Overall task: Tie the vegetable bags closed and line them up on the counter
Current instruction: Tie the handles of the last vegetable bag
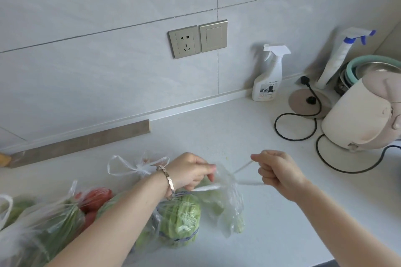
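Several clear plastic bags of vegetables crowd the near left of a pale tabletop, and the job looks partway done, judging by the knots on show. Largest of the bunch, a bag of long green stalks at the left edge has its neck gathered, though whether it is knotted cannot be told; a bag of red produce behind it shows loose-looking handles, and a bag tied with a bow sits farther back. A banded bundle of green beans lies in front, partly under the forearm. Work centres on the clear bag of pale greens at the right end of the group: the left hand pinches one handle strip while the right hand is fisted around the other, both strips drawn taut across the bag's mouth, the knot apparently not yet cinched. Lining up seems still ahead. To the right stand a cream kettle, its base and looping black cord, and a white spray bottle, leaving open tabletop between them and the bags.
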The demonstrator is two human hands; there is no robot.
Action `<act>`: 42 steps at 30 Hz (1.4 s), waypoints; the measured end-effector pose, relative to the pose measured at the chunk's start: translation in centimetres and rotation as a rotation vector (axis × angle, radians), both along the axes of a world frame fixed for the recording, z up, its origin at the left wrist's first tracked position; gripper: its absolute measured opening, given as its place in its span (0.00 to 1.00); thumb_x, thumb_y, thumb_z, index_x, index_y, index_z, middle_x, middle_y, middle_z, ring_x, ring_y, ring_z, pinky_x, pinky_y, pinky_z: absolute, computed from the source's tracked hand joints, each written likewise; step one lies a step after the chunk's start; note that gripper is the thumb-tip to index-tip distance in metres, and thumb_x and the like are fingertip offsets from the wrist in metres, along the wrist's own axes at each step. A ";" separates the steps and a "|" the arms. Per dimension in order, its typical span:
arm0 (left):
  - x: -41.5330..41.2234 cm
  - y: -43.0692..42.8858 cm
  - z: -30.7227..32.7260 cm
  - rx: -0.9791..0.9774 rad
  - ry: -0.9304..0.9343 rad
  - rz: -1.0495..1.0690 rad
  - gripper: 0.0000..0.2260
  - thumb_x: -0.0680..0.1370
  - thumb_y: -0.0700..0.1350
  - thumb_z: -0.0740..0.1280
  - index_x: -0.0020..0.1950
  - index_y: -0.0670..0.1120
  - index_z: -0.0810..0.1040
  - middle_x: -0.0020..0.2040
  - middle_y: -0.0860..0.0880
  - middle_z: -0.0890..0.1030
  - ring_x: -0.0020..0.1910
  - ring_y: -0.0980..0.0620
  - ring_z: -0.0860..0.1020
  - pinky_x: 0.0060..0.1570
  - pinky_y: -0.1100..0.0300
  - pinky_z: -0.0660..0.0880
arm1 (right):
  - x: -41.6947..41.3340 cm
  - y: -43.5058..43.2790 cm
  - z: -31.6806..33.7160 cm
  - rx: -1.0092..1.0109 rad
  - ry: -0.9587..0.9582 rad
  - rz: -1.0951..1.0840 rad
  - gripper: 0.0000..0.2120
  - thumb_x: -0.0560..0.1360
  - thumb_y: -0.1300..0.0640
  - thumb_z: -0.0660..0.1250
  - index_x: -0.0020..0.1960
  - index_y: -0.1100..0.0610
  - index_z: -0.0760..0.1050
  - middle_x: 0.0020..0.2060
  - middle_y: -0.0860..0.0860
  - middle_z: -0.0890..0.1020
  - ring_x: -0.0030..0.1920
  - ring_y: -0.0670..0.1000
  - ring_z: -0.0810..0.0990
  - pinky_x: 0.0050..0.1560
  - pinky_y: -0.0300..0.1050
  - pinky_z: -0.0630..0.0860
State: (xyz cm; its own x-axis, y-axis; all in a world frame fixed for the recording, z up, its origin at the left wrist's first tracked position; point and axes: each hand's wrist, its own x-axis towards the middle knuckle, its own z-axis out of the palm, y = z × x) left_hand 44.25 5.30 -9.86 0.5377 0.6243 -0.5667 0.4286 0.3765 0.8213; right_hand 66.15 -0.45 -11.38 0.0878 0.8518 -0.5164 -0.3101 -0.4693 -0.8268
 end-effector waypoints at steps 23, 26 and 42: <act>1.2 0.7 -3.2 -0.465 -0.549 0.757 0.16 0.78 0.32 0.51 0.44 0.41 0.78 0.30 0.48 0.83 0.25 0.56 0.80 0.20 0.68 0.74 | 1.4 -1.2 -2.4 -0.164 0.480 -0.314 0.14 0.72 0.69 0.50 0.41 0.64 0.74 0.26 0.53 0.72 0.21 0.45 0.71 0.14 0.32 0.63; 2.5 -0.1 -2.5 -0.144 -0.350 0.434 0.26 0.74 0.24 0.52 0.50 0.50 0.80 0.47 0.52 0.85 0.44 0.53 0.83 0.27 0.60 0.80 | -0.3 -1.2 -0.4 -0.088 0.295 0.063 0.14 0.74 0.72 0.58 0.51 0.62 0.79 0.35 0.53 0.84 0.29 0.45 0.79 0.22 0.33 0.73; 2.5 0.8 -4.8 0.400 0.278 0.564 0.04 0.73 0.38 0.67 0.39 0.43 0.79 0.23 0.52 0.74 0.22 0.56 0.72 0.29 0.63 0.68 | -0.4 -1.6 -2.8 -0.171 -0.225 0.008 0.17 0.70 0.64 0.68 0.27 0.55 0.65 0.21 0.48 0.66 0.26 0.48 0.62 0.31 0.39 0.63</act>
